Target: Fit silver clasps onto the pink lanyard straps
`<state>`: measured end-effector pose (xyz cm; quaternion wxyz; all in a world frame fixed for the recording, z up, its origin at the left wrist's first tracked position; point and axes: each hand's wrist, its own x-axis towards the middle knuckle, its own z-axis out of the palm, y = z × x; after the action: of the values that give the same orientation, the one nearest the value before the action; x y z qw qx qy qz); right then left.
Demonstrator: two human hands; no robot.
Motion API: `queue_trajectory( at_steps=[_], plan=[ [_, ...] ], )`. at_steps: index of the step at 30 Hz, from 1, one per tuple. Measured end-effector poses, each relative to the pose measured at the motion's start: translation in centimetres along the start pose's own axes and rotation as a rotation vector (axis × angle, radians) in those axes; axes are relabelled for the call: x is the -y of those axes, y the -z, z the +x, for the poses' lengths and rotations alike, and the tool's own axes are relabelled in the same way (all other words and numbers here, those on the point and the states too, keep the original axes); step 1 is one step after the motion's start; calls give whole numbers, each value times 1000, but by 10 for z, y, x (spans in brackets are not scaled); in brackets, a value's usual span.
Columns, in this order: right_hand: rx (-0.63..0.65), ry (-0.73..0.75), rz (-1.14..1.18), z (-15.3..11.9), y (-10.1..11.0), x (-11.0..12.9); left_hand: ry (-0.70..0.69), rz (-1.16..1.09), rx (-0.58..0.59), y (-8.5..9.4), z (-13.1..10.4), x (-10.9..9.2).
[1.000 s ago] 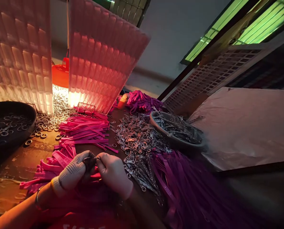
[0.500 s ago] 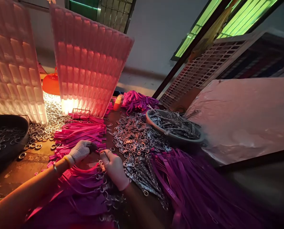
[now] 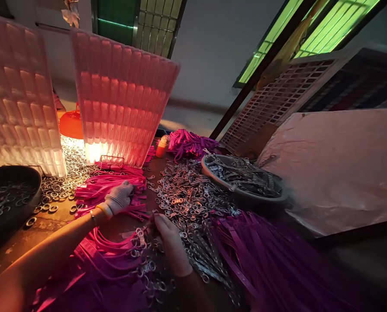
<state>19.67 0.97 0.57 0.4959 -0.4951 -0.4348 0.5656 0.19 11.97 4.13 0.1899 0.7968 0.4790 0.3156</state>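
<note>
My left hand, in a pale knitted glove, lies over the pile of pink straps; its fingers are bent down onto the strap ends, and what they pinch is too small to name. Lower and to the right, my right hand has its fingers closed in shadow beside the metal clasps; anything between the fingertips is hidden. Below both hands spread pink straps with metal rings at their right ends. More purple straps lie at the right.
A grey basin of metal chain pieces stands right of the clasps. At the left are a black pan with rings, loose rings, an orange lamp and upright plastic trays. An orange bottle stands behind.
My hands were close together and have moved apart. The left moved up and slightly right onto the pink pile; the right moved down and right. The camera view has tilted slightly.
</note>
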Motion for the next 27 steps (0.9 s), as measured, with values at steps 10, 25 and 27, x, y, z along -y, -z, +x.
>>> queue_trajectory(
  at_steps=[10, 25, 27],
  plan=[
    [479, -73, 360, -32, -62, 29, -175, -532, 56, 61, -145, -98],
    [604, 99, -519, -98, -66, 47, 681, -1556, 170, 35, -167, -47],
    [600, 141, -605, -101, -67, 37, 709, -1610, 197, 35, -158, -42]
  ],
)
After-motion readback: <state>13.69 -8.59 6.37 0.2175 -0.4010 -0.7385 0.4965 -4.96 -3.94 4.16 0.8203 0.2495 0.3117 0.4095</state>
